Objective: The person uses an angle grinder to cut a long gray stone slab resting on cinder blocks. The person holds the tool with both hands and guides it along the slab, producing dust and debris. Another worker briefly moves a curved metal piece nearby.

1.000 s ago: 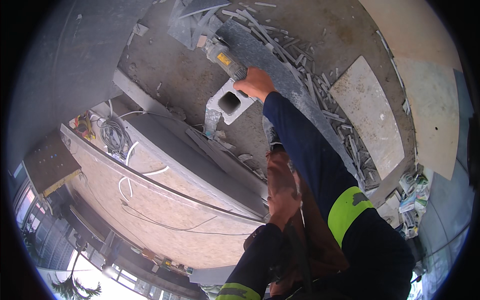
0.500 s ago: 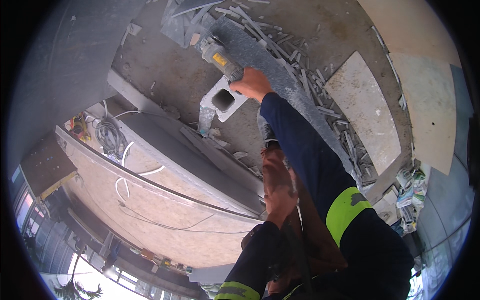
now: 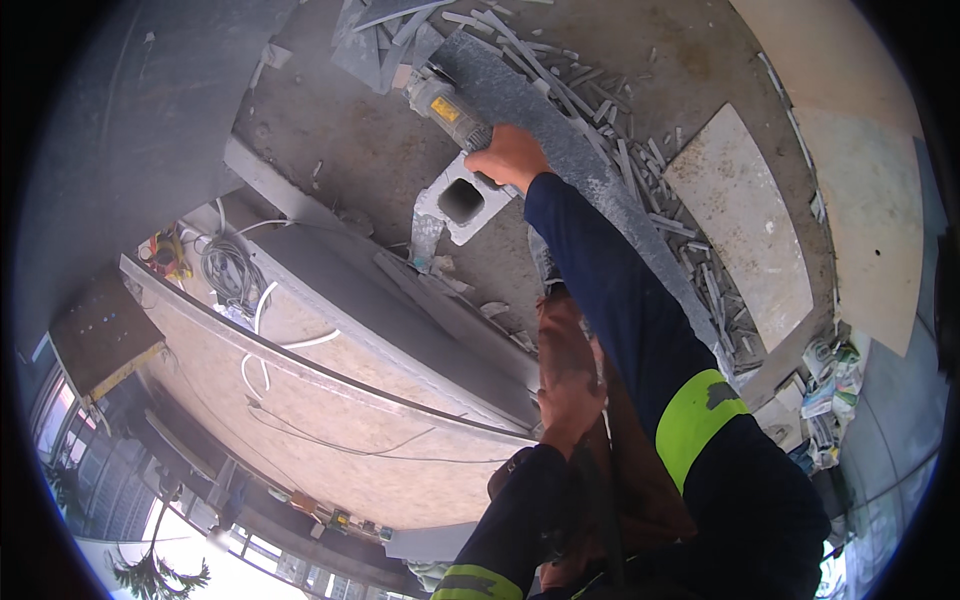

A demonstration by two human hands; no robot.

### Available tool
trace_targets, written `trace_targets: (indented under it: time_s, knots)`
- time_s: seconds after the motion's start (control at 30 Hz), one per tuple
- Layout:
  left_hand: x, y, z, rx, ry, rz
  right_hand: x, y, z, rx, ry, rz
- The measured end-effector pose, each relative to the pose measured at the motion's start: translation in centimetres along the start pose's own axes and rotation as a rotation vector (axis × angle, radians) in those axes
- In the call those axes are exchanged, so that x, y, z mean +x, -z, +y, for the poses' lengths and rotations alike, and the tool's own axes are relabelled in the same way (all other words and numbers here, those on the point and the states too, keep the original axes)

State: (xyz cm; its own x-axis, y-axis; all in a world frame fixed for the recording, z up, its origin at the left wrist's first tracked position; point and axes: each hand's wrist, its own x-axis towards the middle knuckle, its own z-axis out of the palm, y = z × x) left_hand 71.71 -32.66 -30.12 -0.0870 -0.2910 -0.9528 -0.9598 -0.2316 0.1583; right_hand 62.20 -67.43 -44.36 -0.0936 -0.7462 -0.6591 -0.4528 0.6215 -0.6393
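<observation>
Dusty concrete floor spreads under the work, littered with pale stone strips along the far edge of a long grey slab. On it, the person's right hand is wrapped around the rear of a grey power tool with a yellow label. That tool points toward the upper left, its head near the slab's upper end; whether the head touches anything cannot be told. Just below the gripping hand sits a pale block with a squarish hole. The left hand rests on a reddish-brown trouser leg, apart from the tool; whether its fingers grasp the cloth cannot be made out. Off to the right lies a curved pale slab, while coiled cable lies at the left.
</observation>
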Motion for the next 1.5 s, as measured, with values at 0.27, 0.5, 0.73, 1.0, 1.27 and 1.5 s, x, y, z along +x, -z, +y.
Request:
trace_targets:
  time_s: [0.27,0.5,0.73,1.0,1.27,1.5]
  knots:
    - [-0.2,1.5,0.5,-0.015,0.02,-0.072,-0.7,-0.2,1.2,-0.066,-0.009,0.003]
    - [-0.2,-0.3,-0.2,0.022,0.005,-0.003,-1.8,-0.2,1.7,-0.021,-0.034,-0.019]
    - [-0.3,-0.4,-0.3,0.007,-0.001,-0.033,-2.8,-0.2,2.1,-0.071,-0.043,0.003]
    - [0.1,-1.2,-1.2,0.009,-0.024,0.021,-1.2,-0.4,1.8,-0.044,-0.056,-0.044]
    - [0.2,0.7,-0.7,0.004,0.014,-0.043,0.0,0.1,0.3,-0.004,-0.044,-0.056]
    - [0.0,1.0,-0.4,0.006,-0.002,-0.034,-0.6,0.0,0.8,-0.03,-0.056,-0.052]
